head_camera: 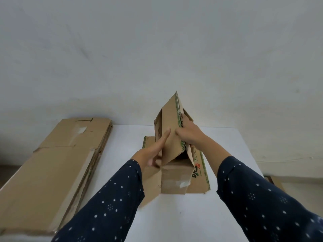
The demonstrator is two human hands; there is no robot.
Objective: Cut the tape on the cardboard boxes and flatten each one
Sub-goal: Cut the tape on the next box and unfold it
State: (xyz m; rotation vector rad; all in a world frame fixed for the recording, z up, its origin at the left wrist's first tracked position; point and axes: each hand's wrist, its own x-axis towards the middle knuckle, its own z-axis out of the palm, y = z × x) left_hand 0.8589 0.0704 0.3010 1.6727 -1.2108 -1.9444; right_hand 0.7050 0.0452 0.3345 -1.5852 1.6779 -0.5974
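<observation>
A person in dotted navy sleeves (111,198) holds a half-folded box (172,123) standing mid-counter (125,154), the left hand (152,154) pressed flat, fingers straight, against its side panel. The right hand (189,135) grips the raised printed edge, fingers curled over it. A stack (57,154) of flattened boxes lies at left.

Cardboard box (172,130) seen at frame centre: brown, edges printed green, partly collapsed. Walls raised into tilted peak; lower flaps spread flat on white tabletop (174,215). Clear tape remnant (176,183) stuck on near flap. Stack of flattened boxes (57,165) laid at left of frame, tape patch seen on top sheet, well apart from cardboard box.
</observation>
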